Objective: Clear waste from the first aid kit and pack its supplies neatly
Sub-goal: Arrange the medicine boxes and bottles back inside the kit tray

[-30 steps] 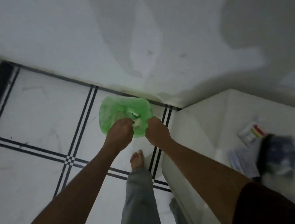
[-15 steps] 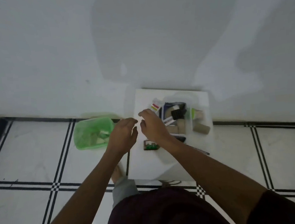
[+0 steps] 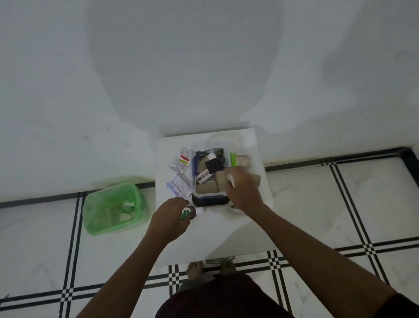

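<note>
The first aid kit (image 3: 208,201), a clear box with a dark front wall, stands on a small white table (image 3: 210,237). It holds beige bandage rolls (image 3: 207,187), a black comb-like piece (image 3: 214,164) and a small red-and-white box. My left hand (image 3: 169,217) grips a small dark bottle (image 3: 189,213) with a green-and-white label, just in front of the kit's left corner. My right hand (image 3: 243,190) rests over the kit's right rim, fingers curled at something white; what it grips is unclear.
A green waste bin (image 3: 92,219) with paper scraps stands on the tiled floor left of the table. A blister pack (image 3: 181,162) and a leaflet (image 3: 178,187) lie left of the kit; a green item (image 3: 233,159) and a pale roll (image 3: 244,159) lie right. The wall is behind.
Both hands left the green bin and came over the table. My left hand now holds the small bottle; my right hand moved onto the kit's right rim. The view swung from floor to table.
</note>
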Demonstrator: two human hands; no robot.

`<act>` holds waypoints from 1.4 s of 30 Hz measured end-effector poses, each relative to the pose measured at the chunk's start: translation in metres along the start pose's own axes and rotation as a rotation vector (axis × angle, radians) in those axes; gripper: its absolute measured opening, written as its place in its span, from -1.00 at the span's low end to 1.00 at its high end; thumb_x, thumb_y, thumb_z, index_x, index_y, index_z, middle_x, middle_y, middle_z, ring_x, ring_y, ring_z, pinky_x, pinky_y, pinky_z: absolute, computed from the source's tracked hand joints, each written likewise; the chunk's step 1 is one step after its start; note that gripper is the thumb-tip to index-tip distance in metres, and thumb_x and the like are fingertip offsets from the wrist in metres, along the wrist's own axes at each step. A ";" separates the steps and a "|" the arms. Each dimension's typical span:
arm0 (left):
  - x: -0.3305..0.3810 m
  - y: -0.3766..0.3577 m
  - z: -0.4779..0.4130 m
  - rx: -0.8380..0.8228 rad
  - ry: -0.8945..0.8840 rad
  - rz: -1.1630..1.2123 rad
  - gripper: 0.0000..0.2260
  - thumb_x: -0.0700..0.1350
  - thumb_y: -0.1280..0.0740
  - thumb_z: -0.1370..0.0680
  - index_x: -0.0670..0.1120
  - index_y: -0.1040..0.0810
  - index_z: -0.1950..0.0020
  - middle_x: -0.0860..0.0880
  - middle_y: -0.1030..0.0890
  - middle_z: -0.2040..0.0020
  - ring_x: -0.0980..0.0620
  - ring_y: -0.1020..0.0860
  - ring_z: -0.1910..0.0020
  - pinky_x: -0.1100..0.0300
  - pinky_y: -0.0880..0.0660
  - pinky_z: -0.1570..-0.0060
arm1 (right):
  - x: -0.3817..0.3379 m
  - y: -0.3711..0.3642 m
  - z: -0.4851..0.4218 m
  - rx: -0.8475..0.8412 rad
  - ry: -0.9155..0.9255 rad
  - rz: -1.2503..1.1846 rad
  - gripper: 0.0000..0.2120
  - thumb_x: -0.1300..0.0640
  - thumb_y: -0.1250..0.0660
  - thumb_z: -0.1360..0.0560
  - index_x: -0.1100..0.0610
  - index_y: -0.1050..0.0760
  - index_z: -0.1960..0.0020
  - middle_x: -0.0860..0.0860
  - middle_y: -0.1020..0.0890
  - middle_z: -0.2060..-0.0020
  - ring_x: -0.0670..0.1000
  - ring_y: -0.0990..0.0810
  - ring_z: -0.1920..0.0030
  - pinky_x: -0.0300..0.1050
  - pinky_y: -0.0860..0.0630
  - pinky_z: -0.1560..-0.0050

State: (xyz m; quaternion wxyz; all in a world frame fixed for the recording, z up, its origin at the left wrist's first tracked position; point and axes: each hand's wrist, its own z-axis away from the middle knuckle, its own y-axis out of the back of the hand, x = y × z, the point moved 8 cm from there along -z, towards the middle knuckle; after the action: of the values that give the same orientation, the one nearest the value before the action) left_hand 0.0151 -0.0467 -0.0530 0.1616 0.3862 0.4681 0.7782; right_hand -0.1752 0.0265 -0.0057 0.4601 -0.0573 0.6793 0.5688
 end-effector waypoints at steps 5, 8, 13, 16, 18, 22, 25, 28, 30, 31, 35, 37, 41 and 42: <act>-0.032 -0.032 -0.023 -0.141 0.006 -0.113 -0.54 -0.07 -0.38 -0.41 -0.11 -0.46 -0.29 -0.11 -0.53 -0.27 -0.12 -0.46 -0.25 0.00 -0.50 -0.11 | 0.039 0.007 -0.049 0.003 -0.092 0.123 -0.64 0.38 -0.21 -0.45 0.23 -0.44 -0.23 0.16 -0.52 -0.20 0.16 -0.52 -0.18 0.01 -0.53 -0.09; -0.046 -0.051 -0.035 -0.187 -0.044 -0.216 -0.54 -0.02 -0.41 -0.37 -0.09 -0.48 -0.25 -0.09 -0.57 -0.18 -0.12 -0.52 -0.13 0.01 -0.52 0.02 | 0.060 -0.002 -0.079 -0.078 -0.111 0.225 -0.56 0.39 -0.26 -0.41 0.22 -0.40 -0.28 0.16 -0.48 -0.23 0.15 -0.48 -0.21 0.04 -0.52 -0.06; -0.060 -0.072 -0.047 -0.209 -0.064 -0.297 -0.58 -0.06 -0.53 -0.20 -0.11 -0.59 -0.02 -0.08 -0.65 0.10 -0.10 -0.60 0.17 0.08 -0.54 0.30 | 0.089 -0.036 -0.111 -0.208 -0.032 0.409 -0.51 0.50 -0.27 -0.25 0.27 -0.41 -0.16 0.21 -0.52 -0.10 0.21 -0.49 -0.13 0.04 -0.49 -0.09; -0.064 -0.075 -0.050 -0.207 -0.060 -0.282 -0.59 -0.07 -0.54 -0.19 -0.11 -0.59 0.01 -0.07 -0.64 0.14 -0.08 -0.58 0.22 0.12 -0.54 0.35 | 0.097 -0.047 -0.123 -0.212 0.017 0.510 -0.48 0.50 -0.28 -0.20 0.27 -0.42 -0.14 0.22 -0.55 -0.06 0.23 -0.50 -0.11 0.10 -0.44 -0.17; -0.066 -0.073 -0.050 -0.189 -0.050 -0.212 -0.60 -0.07 -0.52 -0.23 -0.12 -0.57 -0.02 -0.08 -0.62 0.09 -0.08 -0.57 0.17 0.11 -0.55 0.36 | 0.100 -0.048 -0.128 -0.205 0.023 0.589 -0.44 0.44 -0.32 -0.22 0.23 -0.39 -0.21 0.19 -0.53 -0.12 0.23 -0.48 -0.17 0.16 -0.39 -0.23; -0.070 -0.056 -0.040 -0.112 -0.070 -0.085 -0.61 -0.11 -0.50 -0.27 -0.12 -0.54 -0.05 -0.07 -0.59 0.06 -0.08 -0.54 0.11 0.16 -0.50 0.40 | 0.105 -0.046 -0.127 -0.215 -0.043 0.623 -0.44 0.33 -0.38 -0.30 0.12 -0.32 -0.26 0.09 -0.49 -0.21 0.16 -0.41 -0.26 0.30 -0.30 -0.30; -0.083 -0.030 -0.032 -0.041 -0.055 -0.041 -0.59 -0.13 -0.52 -0.27 -0.13 -0.53 -0.08 -0.07 -0.58 0.05 -0.08 -0.53 0.09 0.08 -0.57 0.36 | 0.102 -0.032 -0.127 -0.159 -0.066 0.516 -0.45 0.27 -0.39 -0.27 0.15 -0.35 -0.24 0.12 -0.52 -0.16 0.19 -0.43 -0.18 0.23 -0.49 -0.10; -0.093 0.006 -0.034 0.029 -0.030 -0.014 -0.60 -0.18 -0.54 -0.26 -0.19 -0.56 -0.06 -0.14 -0.60 0.07 -0.15 -0.54 0.10 0.01 -0.57 0.25 | 0.090 -0.004 -0.123 0.013 -0.030 0.374 -0.40 0.25 -0.42 -0.22 0.19 -0.38 -0.24 0.16 -0.53 -0.12 0.22 -0.44 -0.11 0.10 -0.57 0.11; -0.091 0.033 -0.042 0.110 -0.030 -0.012 -0.60 -0.14 -0.51 -0.27 -0.22 -0.58 -0.06 -0.17 -0.61 0.07 -0.17 -0.53 0.09 0.06 -0.51 0.16 | 0.080 0.014 -0.121 0.104 0.004 0.312 -0.38 0.18 -0.44 -0.20 0.18 -0.39 -0.25 0.13 -0.55 -0.11 0.21 -0.45 -0.10 -0.07 -0.48 0.05; -0.085 0.047 -0.047 0.162 -0.047 -0.004 -0.61 -0.09 -0.47 -0.29 -0.22 -0.58 -0.06 -0.16 -0.61 0.06 -0.14 -0.52 0.08 0.10 -0.47 0.11 | 0.074 0.024 -0.120 0.136 0.025 0.294 -0.38 0.13 -0.43 -0.20 0.17 -0.39 -0.24 0.11 -0.56 -0.10 0.19 -0.47 -0.09 -0.18 -0.36 0.00; -0.027 0.074 -0.073 0.195 -0.224 0.053 -0.61 0.04 -0.33 -0.33 -0.16 -0.59 -0.06 -0.12 -0.62 0.08 -0.07 -0.51 0.11 0.09 -0.46 0.08 | 0.021 0.048 -0.112 0.168 0.185 0.100 -0.41 0.15 -0.51 -0.18 0.26 -0.47 -0.17 0.17 -0.61 0.01 0.04 -0.49 0.02 -0.11 -0.32 -0.04; 0.005 0.063 -0.086 0.112 -0.312 0.015 -0.62 0.07 -0.36 -0.34 -0.09 -0.58 -0.08 -0.09 -0.63 0.08 -0.11 -0.57 0.13 0.03 -0.52 0.15 | -0.007 0.045 -0.107 0.070 0.215 0.011 -0.41 0.23 -0.58 -0.18 0.33 -0.48 -0.15 0.25 -0.61 0.03 0.01 -0.45 0.05 0.00 -0.39 -0.03; 0.032 0.018 -0.107 -0.080 -0.272 -0.062 -0.55 0.04 -0.44 -0.38 -0.03 -0.52 -0.24 -0.08 -0.58 -0.14 -0.11 -0.52 -0.14 -0.07 -0.41 -0.10 | -0.028 0.022 -0.104 -0.115 0.258 0.094 -0.51 0.21 -0.58 -0.22 0.35 -0.52 -0.08 0.30 -0.63 0.08 0.30 -0.56 0.08 0.14 -0.49 -0.01; 0.031 0.008 -0.111 -0.129 -0.229 -0.074 -0.53 0.04 -0.44 -0.40 -0.02 -0.49 -0.28 -0.08 -0.55 -0.20 -0.10 -0.47 -0.21 -0.09 -0.36 -0.17 | -0.024 0.012 -0.103 -0.178 0.210 0.136 -0.50 0.17 -0.55 -0.27 0.32 -0.51 -0.13 0.27 -0.62 0.01 0.29 -0.55 0.01 0.13 -0.46 -0.06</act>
State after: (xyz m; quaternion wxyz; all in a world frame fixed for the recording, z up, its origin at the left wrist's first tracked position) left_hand -0.0878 -0.0984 -0.0613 0.2670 0.4436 0.4096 0.7511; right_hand -0.2268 -0.0654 0.0117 0.3399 -0.1107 0.6731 0.6474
